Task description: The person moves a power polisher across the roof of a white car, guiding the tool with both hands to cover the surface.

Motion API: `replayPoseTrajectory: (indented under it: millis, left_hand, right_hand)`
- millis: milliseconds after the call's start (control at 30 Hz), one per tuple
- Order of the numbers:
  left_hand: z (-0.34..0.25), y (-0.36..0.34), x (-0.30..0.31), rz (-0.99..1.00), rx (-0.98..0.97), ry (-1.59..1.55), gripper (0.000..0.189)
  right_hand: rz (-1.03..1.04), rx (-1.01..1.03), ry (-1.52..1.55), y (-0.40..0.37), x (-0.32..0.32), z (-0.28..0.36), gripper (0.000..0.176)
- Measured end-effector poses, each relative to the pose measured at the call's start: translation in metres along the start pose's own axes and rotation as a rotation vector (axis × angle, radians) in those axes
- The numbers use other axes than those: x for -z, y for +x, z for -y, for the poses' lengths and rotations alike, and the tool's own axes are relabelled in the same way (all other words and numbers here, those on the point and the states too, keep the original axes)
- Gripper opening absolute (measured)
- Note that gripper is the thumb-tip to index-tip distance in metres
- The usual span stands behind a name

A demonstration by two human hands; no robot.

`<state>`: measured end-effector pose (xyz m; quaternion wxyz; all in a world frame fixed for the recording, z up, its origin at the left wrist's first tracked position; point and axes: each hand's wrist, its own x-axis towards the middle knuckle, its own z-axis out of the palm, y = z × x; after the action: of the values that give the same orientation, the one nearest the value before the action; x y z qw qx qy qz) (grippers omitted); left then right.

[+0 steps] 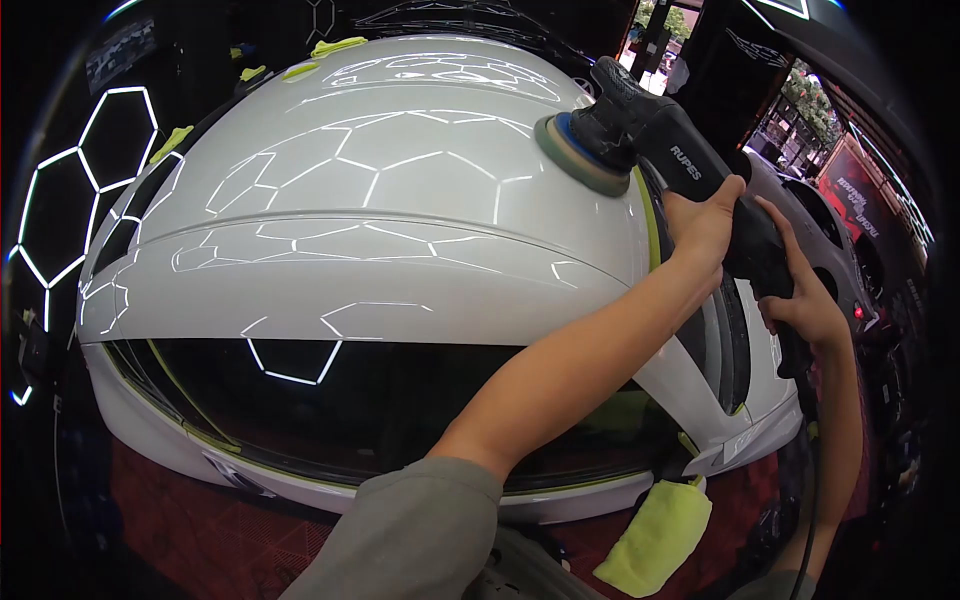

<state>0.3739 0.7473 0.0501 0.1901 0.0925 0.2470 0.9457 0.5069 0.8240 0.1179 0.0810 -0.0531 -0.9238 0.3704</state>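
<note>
A black power polisher [690, 150] marked RUPES reaches over the glossy white car roof [400, 190]. Its round green foam pad [582, 160], under a blue backing plate, sits against the right edge of the roof. My left hand [702, 225] is wrapped around the middle of the tool's body, thumb on top. Farther back, my right hand [808, 305] grips the rear handle, and a cord hangs below it. Yellow-green masking tape [655, 235] lines the roof edge beside the pad. My left forearm crosses over the dark side window [400, 400].
A yellow-green towel [655, 540] hangs low near the side mirror [735, 450]. Another yellow-green cloth [338, 46] lies at the roof's far edge. A second car [800, 200] stands at the right. Hexagonal lights [85, 200] glow on the left, above a red floor [200, 520].
</note>
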Motion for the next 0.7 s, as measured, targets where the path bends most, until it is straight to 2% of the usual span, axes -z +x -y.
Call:
replayPoseTrajectory:
  millis: [33,167,367,500,567,600,700]
  left_hand:
    - [0.001,0.011,-0.004,-0.097,-0.009,0.021,0.049]
    - [0.003,0.06,-0.011,-0.144,-0.038,-0.04,0.049]
    - [0.013,0.11,-0.024,-0.324,-0.069,-0.039,0.048]
    - [0.015,0.111,-0.023,-0.304,-0.011,0.023,0.048]
    - [0.016,0.101,-0.022,-0.317,-0.001,0.075,0.049]
    - [0.019,0.098,-0.016,-0.185,0.078,0.096,0.078]
    - [0.031,0.074,-0.016,-0.192,0.072,0.121,0.082]
  right_hand:
    - [0.022,0.002,-0.02,0.011,0.003,-0.002,0.109]
    - [0.047,-0.018,-0.048,0.051,0.009,-0.003,0.107]
    - [0.082,-0.015,0.0,0.091,0.015,-0.013,0.106]
    - [0.038,-0.007,-0.033,0.093,0.018,-0.022,0.105]
    - [0.054,-0.067,-0.011,0.086,0.019,-0.024,0.105]
    - [0.049,-0.085,0.007,0.079,0.018,-0.026,0.106]
    - [0.046,0.0,0.029,0.053,0.016,-0.033,0.107]
